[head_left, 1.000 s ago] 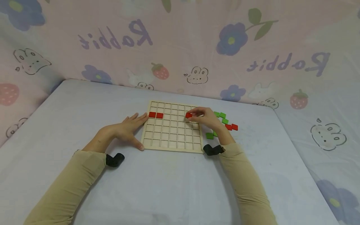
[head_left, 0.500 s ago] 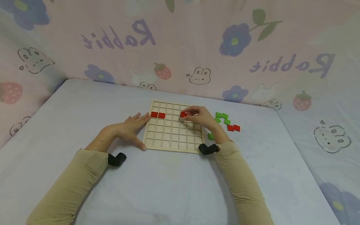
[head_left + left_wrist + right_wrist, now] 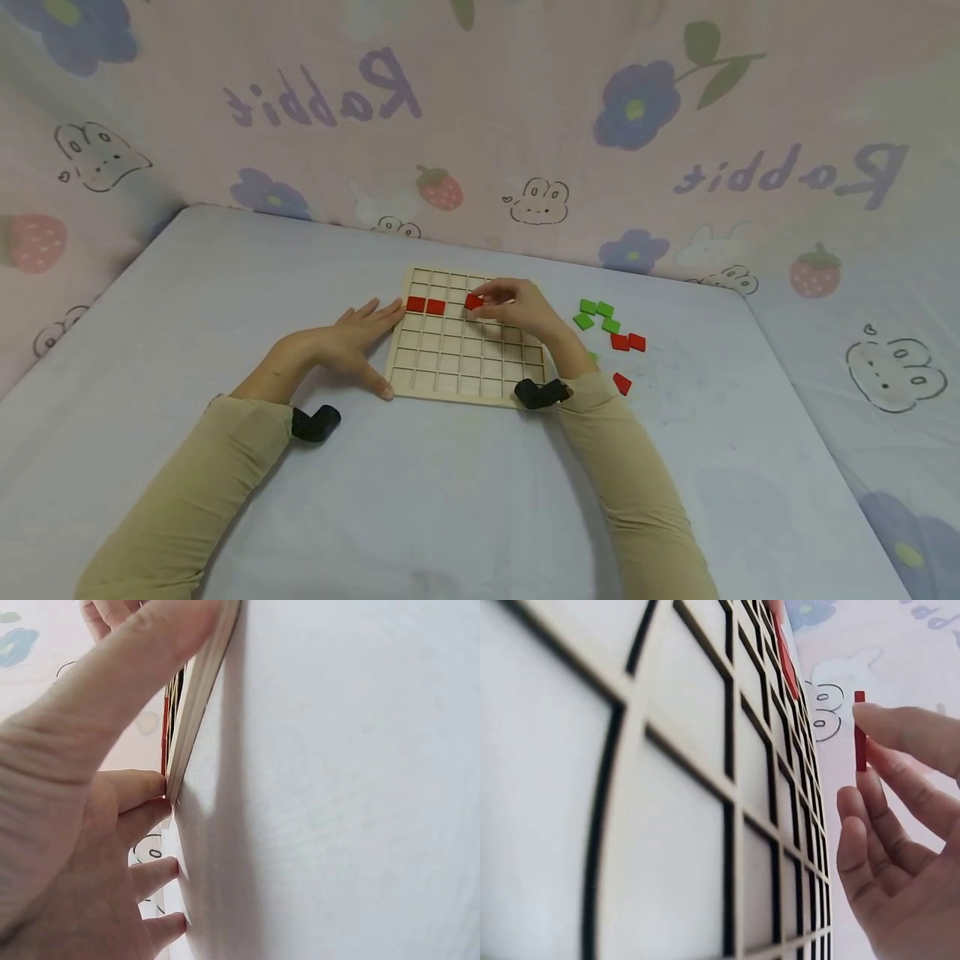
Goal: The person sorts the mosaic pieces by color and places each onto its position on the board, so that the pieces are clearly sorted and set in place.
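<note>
A light wooden grid board (image 3: 459, 379) lies on the table, divided into square cells. Two red square tiles (image 3: 435, 307) sit side by side in cells at its left edge, in an upper row. My right hand (image 3: 521, 310) pinches another red tile (image 3: 860, 735) between thumb and fingers, held above the board in the right wrist view, just right of the two set tiles. My left hand (image 3: 352, 346) lies with fingers spread along the board's left side. Its thumb touches the near left corner, and a fingertip touches the edge in the left wrist view.
Several loose green tiles (image 3: 588, 307) lie on the white table (image 3: 465, 500) to the right of the board. Near them are red tiles (image 3: 620, 342), with one more red tile (image 3: 622, 383) closer to the right sleeve. A patterned cloth (image 3: 480, 108) hangs behind the table.
My right hand has moved left across the board with the red tile, toward the two set tiles. The left hand keeps its place at the board's edge.
</note>
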Tool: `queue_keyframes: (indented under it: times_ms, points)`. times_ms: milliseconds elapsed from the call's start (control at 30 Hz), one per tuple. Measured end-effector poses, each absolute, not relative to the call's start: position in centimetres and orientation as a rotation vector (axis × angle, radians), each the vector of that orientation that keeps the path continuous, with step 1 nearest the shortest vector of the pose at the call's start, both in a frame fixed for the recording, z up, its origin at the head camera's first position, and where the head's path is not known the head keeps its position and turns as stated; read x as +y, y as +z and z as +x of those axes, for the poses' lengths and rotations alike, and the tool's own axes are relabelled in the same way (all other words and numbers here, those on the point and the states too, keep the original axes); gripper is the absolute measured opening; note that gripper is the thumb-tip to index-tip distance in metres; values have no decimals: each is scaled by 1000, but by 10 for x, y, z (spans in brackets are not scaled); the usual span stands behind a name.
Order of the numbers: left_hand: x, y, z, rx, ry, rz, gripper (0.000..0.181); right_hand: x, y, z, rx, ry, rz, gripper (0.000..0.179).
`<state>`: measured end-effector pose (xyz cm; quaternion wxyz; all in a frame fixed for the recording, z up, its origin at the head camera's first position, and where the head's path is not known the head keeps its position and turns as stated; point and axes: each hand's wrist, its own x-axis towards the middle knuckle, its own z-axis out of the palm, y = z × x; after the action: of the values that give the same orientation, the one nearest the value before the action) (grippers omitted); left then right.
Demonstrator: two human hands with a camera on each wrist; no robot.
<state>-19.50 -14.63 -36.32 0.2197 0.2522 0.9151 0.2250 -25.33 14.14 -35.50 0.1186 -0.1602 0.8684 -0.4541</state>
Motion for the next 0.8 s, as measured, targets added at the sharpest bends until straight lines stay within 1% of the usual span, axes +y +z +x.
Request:
queue_keyframes:
  times_ms: [800]
  points:
    - [-147,-361,-195,2541,597,702,124,116,-364,-263,2513,-1241,-493,35]
